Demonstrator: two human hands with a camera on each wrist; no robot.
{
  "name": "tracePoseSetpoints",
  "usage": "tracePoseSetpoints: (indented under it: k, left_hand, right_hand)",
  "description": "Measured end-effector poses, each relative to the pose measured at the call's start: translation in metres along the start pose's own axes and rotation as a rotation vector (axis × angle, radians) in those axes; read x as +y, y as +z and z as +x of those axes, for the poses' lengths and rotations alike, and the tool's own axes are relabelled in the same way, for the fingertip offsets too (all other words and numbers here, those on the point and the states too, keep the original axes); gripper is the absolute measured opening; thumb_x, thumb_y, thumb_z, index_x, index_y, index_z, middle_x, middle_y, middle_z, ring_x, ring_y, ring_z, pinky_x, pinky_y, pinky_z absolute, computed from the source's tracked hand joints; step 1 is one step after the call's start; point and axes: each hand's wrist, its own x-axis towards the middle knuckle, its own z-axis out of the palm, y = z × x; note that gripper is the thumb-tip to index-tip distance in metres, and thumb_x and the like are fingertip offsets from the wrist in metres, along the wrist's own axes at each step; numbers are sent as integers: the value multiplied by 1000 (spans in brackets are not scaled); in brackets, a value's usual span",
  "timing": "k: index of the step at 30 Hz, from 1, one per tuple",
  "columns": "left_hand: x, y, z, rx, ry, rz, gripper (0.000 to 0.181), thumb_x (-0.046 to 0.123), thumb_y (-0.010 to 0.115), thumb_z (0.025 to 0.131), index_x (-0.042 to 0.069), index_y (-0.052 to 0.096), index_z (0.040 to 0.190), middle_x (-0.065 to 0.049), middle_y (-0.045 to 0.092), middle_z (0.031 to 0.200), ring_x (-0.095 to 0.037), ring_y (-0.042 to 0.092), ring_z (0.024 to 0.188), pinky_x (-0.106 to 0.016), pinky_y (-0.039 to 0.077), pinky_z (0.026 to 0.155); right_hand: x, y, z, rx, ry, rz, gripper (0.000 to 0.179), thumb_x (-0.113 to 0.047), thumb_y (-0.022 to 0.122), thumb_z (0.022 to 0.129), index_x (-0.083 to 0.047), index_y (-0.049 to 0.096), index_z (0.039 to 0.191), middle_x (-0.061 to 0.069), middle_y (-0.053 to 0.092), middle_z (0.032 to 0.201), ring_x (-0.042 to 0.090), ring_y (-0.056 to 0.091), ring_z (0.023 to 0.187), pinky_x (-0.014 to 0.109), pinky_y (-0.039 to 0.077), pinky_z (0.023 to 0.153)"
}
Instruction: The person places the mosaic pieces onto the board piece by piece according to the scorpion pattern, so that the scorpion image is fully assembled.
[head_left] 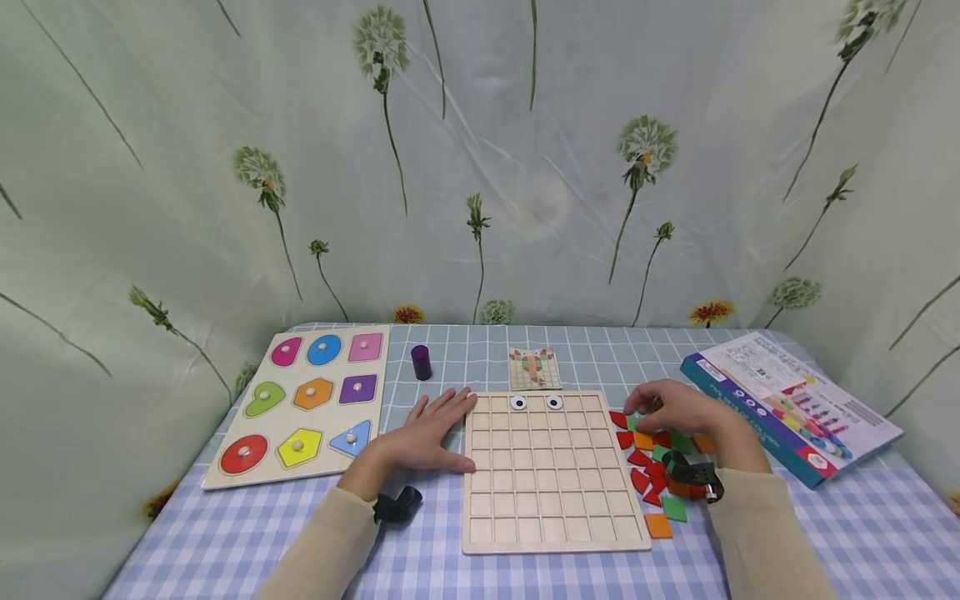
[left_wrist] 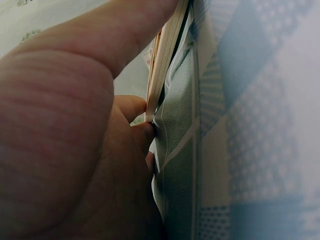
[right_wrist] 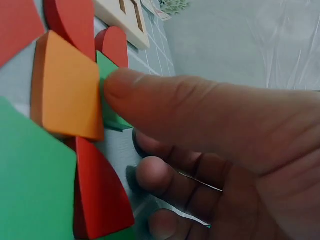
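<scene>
My left hand [head_left: 431, 435] lies with its fingers spread beside the wooden grid board [head_left: 551, 467], fingertips and thumb touching its left edge. The left wrist view shows the board's side [left_wrist: 161, 70] next to the fingers. Two white eye pieces [head_left: 518, 402] sit in the board's top row. My right hand [head_left: 678, 408] reaches into the loose pieces right of the board. Its thumb presses a green piece [right_wrist: 111, 92], which shows between thumb and index finger in the head view; the index contact is hidden in the right wrist view. An orange piece [right_wrist: 70, 90] and red pieces [right_wrist: 102, 192] lie close by.
A pattern card [head_left: 534, 369] stands behind the board. At the left lies a shape-knob puzzle [head_left: 330, 417], with a purple cylinder [head_left: 422, 362] to its right. A boxed game [head_left: 795, 404] lies at the right. An orange square [head_left: 658, 526] lies near the board's lower right corner.
</scene>
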Motion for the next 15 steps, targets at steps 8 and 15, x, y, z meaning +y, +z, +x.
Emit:
tracePoseSetpoints:
  k: [8,15]
  left_hand:
    - [1,-1,-1,5,3,0,103,53,77,81,18,21,161,-2,13,170,-29,4,158,-59,-4,125]
    - [1,-1,-1,2,2,-6,103,52,77,82,18,21,161,-2,13,170,-29,4,158,-59,-5,125]
  right_hand:
    - [2,0,2,-7,28,3,25,-15,81,81,-10,70,103,6,63,98,22,53,95,30,51,79]
    - [3,2,4,-8,40,-1,25,-15,81,81,-11,69,102,6,62,96,22,53,94,31,51,78]
